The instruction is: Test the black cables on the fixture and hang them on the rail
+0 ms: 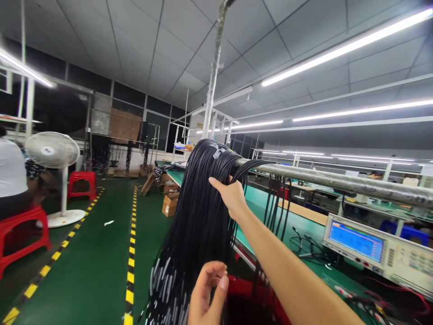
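While the thick bundle of long black cables (199,212) hangs draped over the grey horizontal metal pipe (338,181), the right hand (232,197) reaches up just below the pipe and presses into the bundle's right flank, fingers buried among strands; whether it actually clamps any cable, cannot tell. The left hand (206,293) sits low below the pipe, in front of the bundle, fingers curled loosely with thumb near fingertips, apparently pinching nothing or maybe a single strand, too small to tell.

Risks, as judgement: the bundle only rests over the pipe, so a sideways pull could slide the whole mass off or drag neighbouring strands along. A few thin black cables (277,203) hang apart further right along the pipe and could tangle in. The white-sleeved cable ends (165,280) dangling far below the pipe could snag on each other. The beige test instrument with blue screen (375,253) sits on the green bench (294,216) below the pipe, its loose leads close to swinging strands. A white standing fan (52,151) and red plastic stools (81,180) stand well left of the pipe, clear of all this
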